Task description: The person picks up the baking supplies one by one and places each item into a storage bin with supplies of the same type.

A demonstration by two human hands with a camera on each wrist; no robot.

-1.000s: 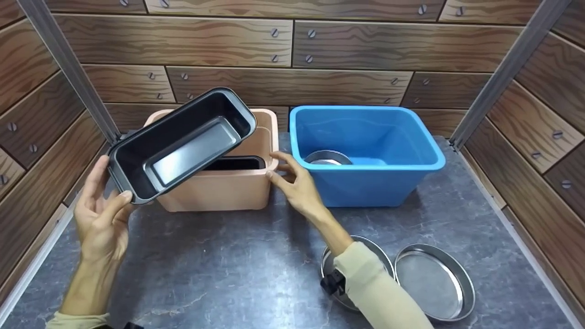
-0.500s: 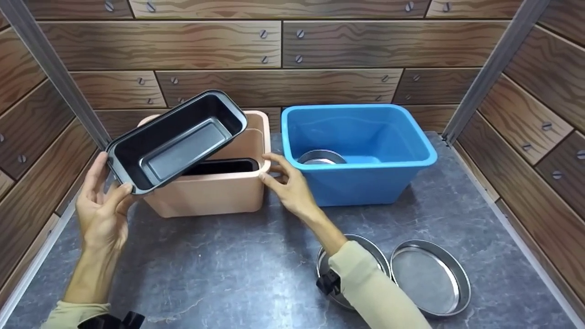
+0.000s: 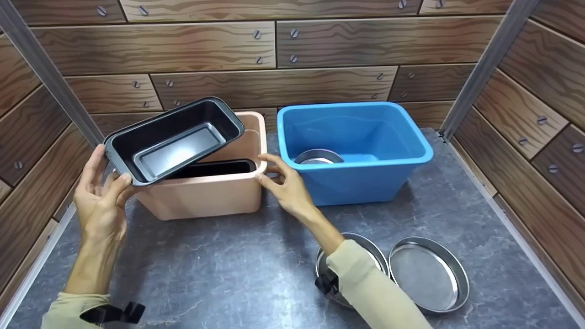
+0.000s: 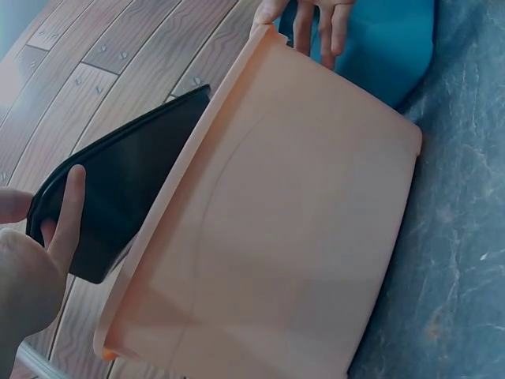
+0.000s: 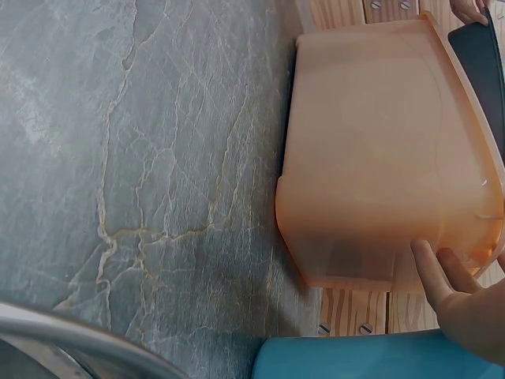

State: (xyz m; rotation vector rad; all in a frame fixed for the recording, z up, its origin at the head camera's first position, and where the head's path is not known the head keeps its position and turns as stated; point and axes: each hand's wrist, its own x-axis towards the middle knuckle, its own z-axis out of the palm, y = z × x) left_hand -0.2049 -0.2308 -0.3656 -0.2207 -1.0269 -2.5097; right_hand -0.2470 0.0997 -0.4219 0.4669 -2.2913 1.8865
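Note:
In the head view a dark metal loaf pan [image 3: 178, 141] is tilted above the left part of a peach plastic bin [image 3: 205, 198]. My left hand [image 3: 100, 201] grips its near left end between thumb and fingers. My right hand [image 3: 288, 189] holds the bin's right front rim, thumb outside in front. A second dark loaf pan [image 3: 219, 167] lies inside the bin, partly hidden by the raised pan. From the left wrist, the pan's underside [image 4: 130, 181] shows beside the bin rim.
To the right stands a blue bin [image 3: 356, 183] with a round metal pan [image 3: 318, 156] inside. Two round cake pans sit at the front right: one [image 3: 361, 242] partly under the right forearm, another [image 3: 425, 274] beside it. Wood-patterned walls [image 3: 205, 50] enclose the grey marbled table [image 3: 219, 274].
The held loaf pan has turned to a flatter angle, its near end rising slightly with my left hand. My right hand stays on the bin rim. The head view has shifted a little.

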